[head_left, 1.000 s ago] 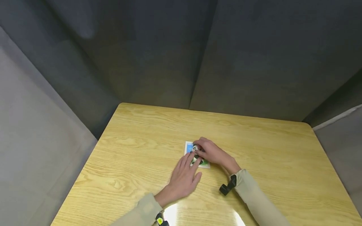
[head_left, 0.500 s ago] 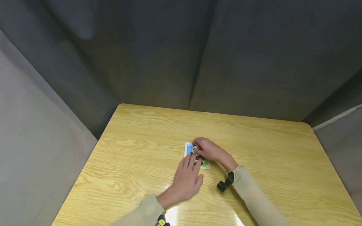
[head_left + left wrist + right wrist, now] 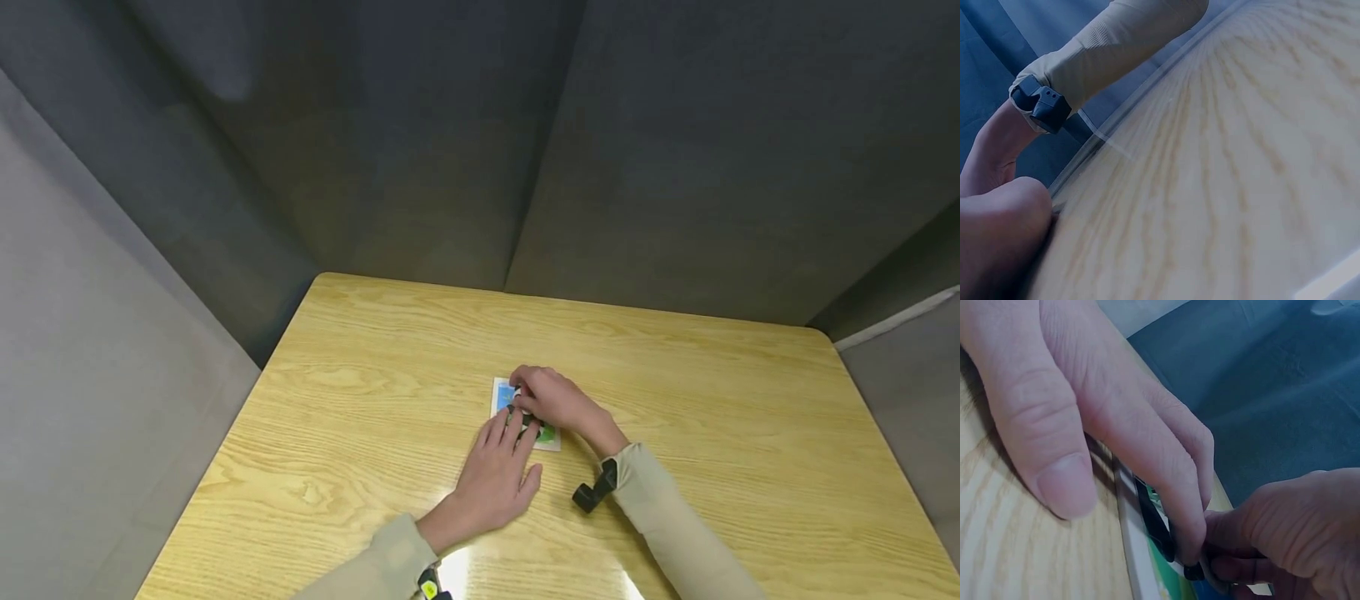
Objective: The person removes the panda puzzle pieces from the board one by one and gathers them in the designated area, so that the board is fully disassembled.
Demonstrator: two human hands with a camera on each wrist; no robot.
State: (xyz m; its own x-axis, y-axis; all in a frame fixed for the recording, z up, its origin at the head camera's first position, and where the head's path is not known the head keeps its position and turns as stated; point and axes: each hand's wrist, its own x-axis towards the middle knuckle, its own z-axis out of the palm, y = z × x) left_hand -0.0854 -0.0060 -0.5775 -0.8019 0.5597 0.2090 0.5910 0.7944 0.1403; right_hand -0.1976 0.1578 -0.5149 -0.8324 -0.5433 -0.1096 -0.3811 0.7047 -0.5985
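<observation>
Fingers of your left hand lie straight and spread across a small white-bordered board, while those of your right hand are curled, thumb and fingertips pinching at the panda on it. The board lies flat on the wooden table, well apart from its far edge and both side edges, with broad stretches of bare wood to left and right. Beyond the round-cornered far edge hangs a dark curtain; paler grey cloth borders the left side. The panda is black and white, against blue and green; your hands cover much of it.
</observation>
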